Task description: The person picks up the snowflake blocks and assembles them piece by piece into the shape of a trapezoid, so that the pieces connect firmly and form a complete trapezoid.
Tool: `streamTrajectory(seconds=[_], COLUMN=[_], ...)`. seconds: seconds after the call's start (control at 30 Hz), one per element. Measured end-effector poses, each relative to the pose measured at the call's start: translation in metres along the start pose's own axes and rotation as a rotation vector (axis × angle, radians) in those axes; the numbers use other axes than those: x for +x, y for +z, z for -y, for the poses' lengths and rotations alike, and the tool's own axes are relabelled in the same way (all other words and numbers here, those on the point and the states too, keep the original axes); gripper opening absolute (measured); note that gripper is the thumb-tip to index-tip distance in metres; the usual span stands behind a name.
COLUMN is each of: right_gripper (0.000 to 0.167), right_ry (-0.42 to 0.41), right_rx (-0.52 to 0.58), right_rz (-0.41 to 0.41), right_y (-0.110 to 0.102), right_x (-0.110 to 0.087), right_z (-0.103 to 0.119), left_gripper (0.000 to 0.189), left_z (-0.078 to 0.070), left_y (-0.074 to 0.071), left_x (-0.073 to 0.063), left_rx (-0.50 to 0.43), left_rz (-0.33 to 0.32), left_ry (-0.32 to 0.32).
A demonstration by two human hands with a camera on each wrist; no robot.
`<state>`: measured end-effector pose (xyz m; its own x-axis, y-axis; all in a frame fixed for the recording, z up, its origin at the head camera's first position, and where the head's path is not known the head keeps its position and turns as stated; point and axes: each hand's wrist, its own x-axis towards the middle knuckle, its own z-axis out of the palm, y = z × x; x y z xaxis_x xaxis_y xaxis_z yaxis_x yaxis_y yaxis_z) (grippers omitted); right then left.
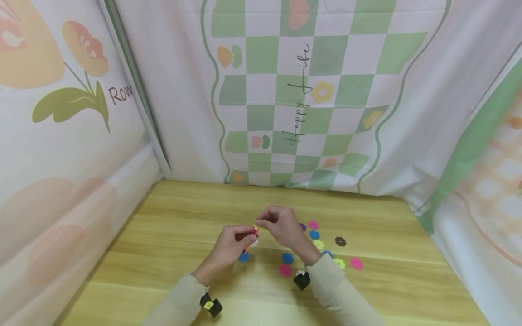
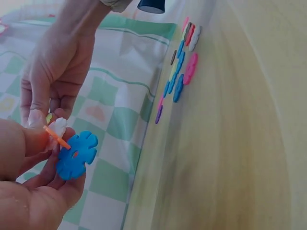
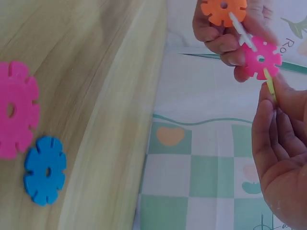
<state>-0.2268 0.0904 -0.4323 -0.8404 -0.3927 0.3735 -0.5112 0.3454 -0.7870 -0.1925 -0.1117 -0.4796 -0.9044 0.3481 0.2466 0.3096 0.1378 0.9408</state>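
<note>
Both hands meet over a short chain of slotted, flower-shaped plastic discs. My left hand (image 1: 228, 246) grips the chain between thumb and fingers. At its lower end is a blue disc (image 2: 88, 148), joined to an orange disc (image 3: 216, 15); after that come a white disc (image 3: 243, 33) and a pink disc (image 3: 273, 60). My right hand (image 1: 285, 228) pinches a yellow disc (image 3: 270, 87) between thumb and fingertips. The yellow disc stands edge-on at the pink disc's rim in the right wrist view. Fingers partly cover the chain's middle.
On the wooden table (image 1: 163, 253) several loose discs lie to the right, among them a brown disc (image 1: 340, 242), a pink disc (image 1: 356, 263) and a blue disc (image 1: 287, 258). Some are under the right forearm. A printed curtain (image 1: 297, 90) hangs behind the table.
</note>
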Motion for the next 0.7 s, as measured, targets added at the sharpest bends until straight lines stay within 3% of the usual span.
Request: streamTrajectory(seconds=[0.2, 0.4, 0.57, 0.7], right_gripper=[0.007, 0.012, 0.016, 0.017], right_ry=[0.057, 0.065, 0.066, 0.080], right_rx=[-0.006, 0.003, 0.039, -0.008], right_rz=[0.149, 0.328, 0.386, 0.408], right_y=[-0.012, -0.017, -0.015, -0.026], right_x=[0.003, 0.003, 0.000, -0.005], right_z=[-0.005, -0.006, -0.014, -0.024], left_gripper=[0.034, 0.025, 0.018, 0.017], left_z=[0.001, 0.004, 0.008, 0.013], left_y=[-0.001, -0.001, 0.002, 0.004], left_x=[0.001, 0.003, 0.003, 0.002], left_rx=[-0.007, 0.017, -0.035, -0.026], left_rz=[0.048, -0.057, -0.065, -0.055], left_ry=[-0.060, -0.095, -0.123, -0.133])
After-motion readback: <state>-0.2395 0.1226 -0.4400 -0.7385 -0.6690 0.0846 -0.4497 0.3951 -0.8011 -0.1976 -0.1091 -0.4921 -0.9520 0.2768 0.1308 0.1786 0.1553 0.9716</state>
